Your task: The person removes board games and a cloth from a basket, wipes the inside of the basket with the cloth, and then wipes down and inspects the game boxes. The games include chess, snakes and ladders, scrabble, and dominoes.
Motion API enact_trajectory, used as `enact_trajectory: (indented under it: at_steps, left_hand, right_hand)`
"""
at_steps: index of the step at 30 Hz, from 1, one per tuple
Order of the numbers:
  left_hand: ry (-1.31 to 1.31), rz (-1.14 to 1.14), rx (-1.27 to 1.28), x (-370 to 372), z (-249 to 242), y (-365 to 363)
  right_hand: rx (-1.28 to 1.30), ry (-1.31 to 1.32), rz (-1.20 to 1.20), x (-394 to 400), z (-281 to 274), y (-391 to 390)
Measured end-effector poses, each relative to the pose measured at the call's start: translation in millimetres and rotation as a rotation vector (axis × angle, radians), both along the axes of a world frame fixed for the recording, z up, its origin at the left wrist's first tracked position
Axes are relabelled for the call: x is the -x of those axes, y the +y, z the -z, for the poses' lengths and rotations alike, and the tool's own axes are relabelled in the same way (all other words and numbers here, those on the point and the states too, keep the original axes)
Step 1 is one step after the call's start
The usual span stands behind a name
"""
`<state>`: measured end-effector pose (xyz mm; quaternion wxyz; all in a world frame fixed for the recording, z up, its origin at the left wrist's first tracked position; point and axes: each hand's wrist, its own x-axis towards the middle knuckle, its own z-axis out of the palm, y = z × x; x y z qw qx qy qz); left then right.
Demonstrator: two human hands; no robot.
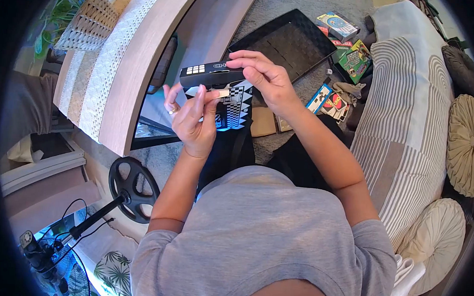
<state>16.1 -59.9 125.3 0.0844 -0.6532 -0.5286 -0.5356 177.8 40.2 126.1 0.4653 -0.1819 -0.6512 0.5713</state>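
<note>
A black chess game box (204,76) with checkerboard print is tilted up in front of me over my lap. Its upper narrow side has a white grid of squares and white lettering. My right hand (270,80) grips the box's right end, fingers over the top and thumb at the near edge. Just below the upper side, my left hand (193,118) is closed, thumb and finger pinching a small flat cream-coloured piece (224,93). I cannot make out whether that piece is loose or part of the box. A ring shows on one left finger.
A black woven tray (298,48) lies on the grey rug beyond. Game boxes (355,61) and an Uno pack (335,105) lie beside the striped sofa (405,101). A wooden table (137,76) with a woven planter (90,20) stands left, near a fan stand's black base (134,189).
</note>
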Motion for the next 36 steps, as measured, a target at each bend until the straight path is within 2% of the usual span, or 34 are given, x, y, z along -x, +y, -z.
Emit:
enact_trajectory:
  at_steps: [5,7,11,14,16,18,20,22,24,25,26,29,31,32,34,36]
  left_hand:
    - [0.12,-0.059,0.034,1.2,0.1,-4.1]
    - [0.136,-0.021,0.032,3.9,-1.5,-2.3]
    - [0.175,0.032,0.011,7.6,-10.3,-0.1]
    - [0.182,0.087,0.046,13.6,-15.0,-0.3]
    - [0.223,0.105,0.042,15.5,-15.8,-0.9]
    - [0.261,0.126,0.032,14.4,-22.3,0.3]
    - [0.259,0.103,0.157,14.0,-33.4,-1.2]
    - [0.26,0.179,0.181,22.8,-34.9,2.5]
    - [-0.022,0.1,0.158,24.7,-36.1,11.1]
    - [0.087,0.017,0.251,28.5,-41.4,15.4]
    - [0.089,0.02,0.252,30.8,-39.2,20.4]
    - [-0.423,0.365,0.501,31.7,-31.4,31.5]
    - [-0.381,0.382,0.501,33.5,-25.1,34.0]
    - [-0.342,0.394,0.501,33.1,-23.8,34.8]
    - [-0.381,0.404,0.502,29.0,-22.8,36.4]
    - [-0.366,0.421,0.502,28.4,-22.1,38.1]
  right_hand:
    - [0.004,-0.052,0.089,2.7,-2.5,-4.5]
    - [-0.142,-0.117,0.184,5.4,-9.0,-7.8]
    - [-0.209,-0.096,0.206,8.1,-6.8,-6.7]
    - [-0.22,-0.107,0.157,7.8,-3.0,-9.3]
    - [-0.127,-0.069,0.106,8.6,1.3,-9.6]
    - [-0.169,-0.092,0.085,5.5,-2.0,-8.9]
    - [-0.21,-0.114,0.063,3.1,-3.4,-9.1]
    - [-0.162,-0.107,0.009,3.3,-3.2,-10.4]
    - [-0.185,-0.096,0.05,3.9,-0.5,-10.6]
    - [-0.21,-0.094,0.083,3.3,0.3,-10.0]
    - [-0.209,-0.093,0.086,1.5,-0.2,-10.7]
    - [-0.35,-0.233,0.218,-2.2,-4.3,-12.8]
    - [-0.54,-0.231,0.422,-2.0,-6.8,-16.1]
    - [-0.536,-0.233,0.424,-2.2,-5.1,-16.9]
    - [-0.695,-0.256,0.487,-1.8,1.8,-18.1]
    - [-0.699,-0.258,0.502,-1.6,9.6,-16.3]
